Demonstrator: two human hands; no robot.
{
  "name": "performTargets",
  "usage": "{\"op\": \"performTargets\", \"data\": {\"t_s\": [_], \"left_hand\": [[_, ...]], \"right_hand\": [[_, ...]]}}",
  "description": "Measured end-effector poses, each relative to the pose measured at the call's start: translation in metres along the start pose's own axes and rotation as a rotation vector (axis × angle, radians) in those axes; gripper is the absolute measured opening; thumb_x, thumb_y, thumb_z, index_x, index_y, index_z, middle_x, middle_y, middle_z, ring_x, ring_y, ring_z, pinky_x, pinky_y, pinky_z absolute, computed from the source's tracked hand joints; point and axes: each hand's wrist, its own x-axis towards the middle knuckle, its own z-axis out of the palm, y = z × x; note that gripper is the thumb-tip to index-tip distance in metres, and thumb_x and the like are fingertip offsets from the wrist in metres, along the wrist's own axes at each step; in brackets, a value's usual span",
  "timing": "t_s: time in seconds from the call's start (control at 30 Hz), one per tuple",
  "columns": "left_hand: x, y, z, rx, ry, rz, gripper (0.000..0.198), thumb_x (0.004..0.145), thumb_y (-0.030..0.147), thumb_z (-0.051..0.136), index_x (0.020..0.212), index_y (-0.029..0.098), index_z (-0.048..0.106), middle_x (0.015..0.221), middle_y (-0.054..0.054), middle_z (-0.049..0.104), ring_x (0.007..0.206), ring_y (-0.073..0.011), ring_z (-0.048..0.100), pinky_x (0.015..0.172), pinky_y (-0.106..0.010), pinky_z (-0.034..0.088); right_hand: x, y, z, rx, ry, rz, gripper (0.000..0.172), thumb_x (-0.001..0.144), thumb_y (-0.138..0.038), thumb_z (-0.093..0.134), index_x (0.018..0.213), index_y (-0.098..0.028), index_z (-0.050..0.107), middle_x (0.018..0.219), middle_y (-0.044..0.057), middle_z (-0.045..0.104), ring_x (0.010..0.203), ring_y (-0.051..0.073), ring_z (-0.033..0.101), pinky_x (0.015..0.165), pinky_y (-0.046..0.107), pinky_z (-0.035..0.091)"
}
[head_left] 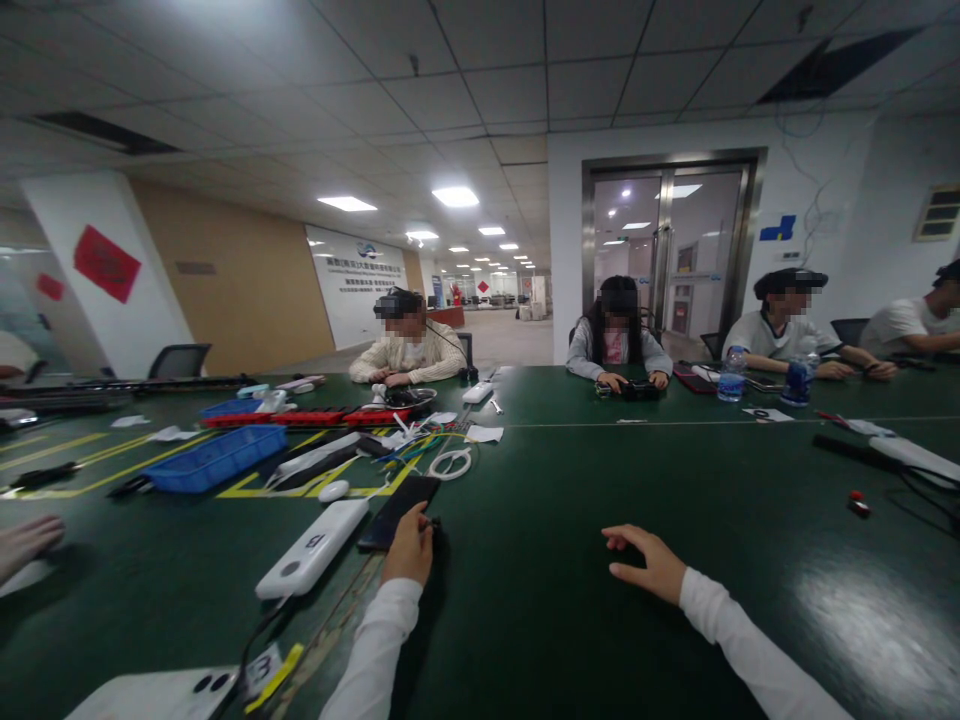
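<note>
My left hand (409,550) rests on the dark green table (570,560) with its fingers curled, touching the near end of a black phone (400,510) that lies flat. Whether the fingers grip the phone I cannot make out. My right hand (651,562) lies on the bare table to the right, fingers apart and slightly bent, holding nothing. Both arms wear white sleeves. A white power strip (311,548) lies just left of the phone.
A blue tray (217,458), red strips (300,418), cables and a white cable coil (452,463) lie on the left half. Several people sit along the far edge. Another person's hand (26,543) shows at far left. A small red object (857,503) lies at right.
</note>
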Motion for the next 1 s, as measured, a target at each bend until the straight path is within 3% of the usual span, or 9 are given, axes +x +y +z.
{"op": "performTargets", "data": {"t_s": [0.43,1.0], "left_hand": [[-0.0005,0.0054,-0.0038,0.028,-0.018,-0.020,0.039,0.068,0.026,0.042,0.106,0.017,0.043,0.087,-0.005,0.051,0.086,-0.0202,0.052,0.086,-0.041,0.040],[-0.0015,0.0042,-0.0054,0.063,-0.094,-0.051,0.034,0.068,0.027,0.045,0.102,0.019,0.046,0.089,-0.005,0.058,0.078,-0.0165,0.058,0.076,-0.033,0.046]], "right_hand": [[0.0042,0.0058,0.0014,-0.030,-0.002,-0.009,0.040,0.075,-0.038,0.053,0.112,-0.024,0.045,0.102,0.003,0.052,0.096,0.021,0.049,0.084,0.037,0.039],[0.0005,0.0005,-0.0005,-0.030,0.009,-0.025,0.037,0.077,-0.038,0.052,0.110,-0.023,0.047,0.104,0.003,0.051,0.098,0.020,0.048,0.086,0.036,0.039]]}}
